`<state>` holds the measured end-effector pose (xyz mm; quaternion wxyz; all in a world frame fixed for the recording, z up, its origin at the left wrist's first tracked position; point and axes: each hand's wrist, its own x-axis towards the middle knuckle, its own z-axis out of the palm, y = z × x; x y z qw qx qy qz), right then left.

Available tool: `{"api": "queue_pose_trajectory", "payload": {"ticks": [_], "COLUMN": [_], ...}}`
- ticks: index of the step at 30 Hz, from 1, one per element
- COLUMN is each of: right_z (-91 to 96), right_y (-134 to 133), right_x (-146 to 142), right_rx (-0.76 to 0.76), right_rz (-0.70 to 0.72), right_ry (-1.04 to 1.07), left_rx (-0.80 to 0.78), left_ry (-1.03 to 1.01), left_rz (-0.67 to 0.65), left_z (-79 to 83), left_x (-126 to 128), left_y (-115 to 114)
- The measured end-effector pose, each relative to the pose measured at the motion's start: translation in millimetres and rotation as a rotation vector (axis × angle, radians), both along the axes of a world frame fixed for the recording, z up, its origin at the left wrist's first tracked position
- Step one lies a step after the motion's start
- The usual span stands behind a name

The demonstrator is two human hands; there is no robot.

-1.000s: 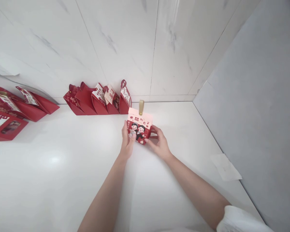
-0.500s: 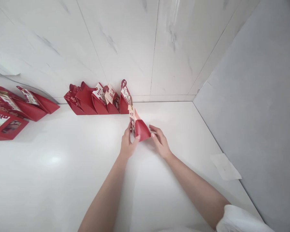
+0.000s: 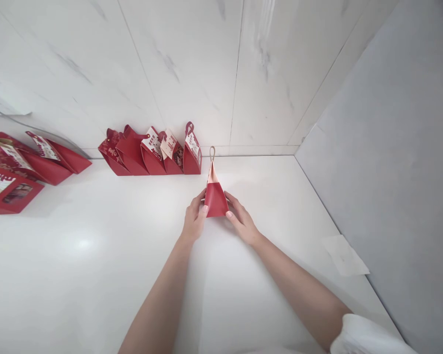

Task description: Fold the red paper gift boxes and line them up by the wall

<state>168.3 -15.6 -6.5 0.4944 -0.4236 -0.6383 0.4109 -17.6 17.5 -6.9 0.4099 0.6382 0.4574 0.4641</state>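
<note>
A small red and pink gift box with a gold loop on top stands upright on the white table, its narrow red side toward me. My left hand pinches its lower left edge with thumb and fingers. Against the box's lower right edge, my right hand grips with curled fingers. The printed front of the box is turned out of sight.
A row of several red gift boxes leans against the marble wall just left of the held box. More red boxes lie at the far left. A white paper scrap lies by the grey wall on the right.
Both hands have turned the box about its upright axis, so the cartoon front no longer faces me and the plain red side does. It now stands straight between my hands.
</note>
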Motion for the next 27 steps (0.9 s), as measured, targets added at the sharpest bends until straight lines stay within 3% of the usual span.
{"api": "queue_pose_trajectory", "payload": {"ticks": [27], "right_z": [3.9], "right_y": [0.2], "right_x": [0.7], "right_rx": [-0.047], "right_rz": [-0.015], "right_ry": [-0.008], "left_rx": [0.036], "left_ry": [0.072], "left_rz": [-0.015], "left_z": [-3.3], "left_x": [-0.7], "left_y": [3.9]}}
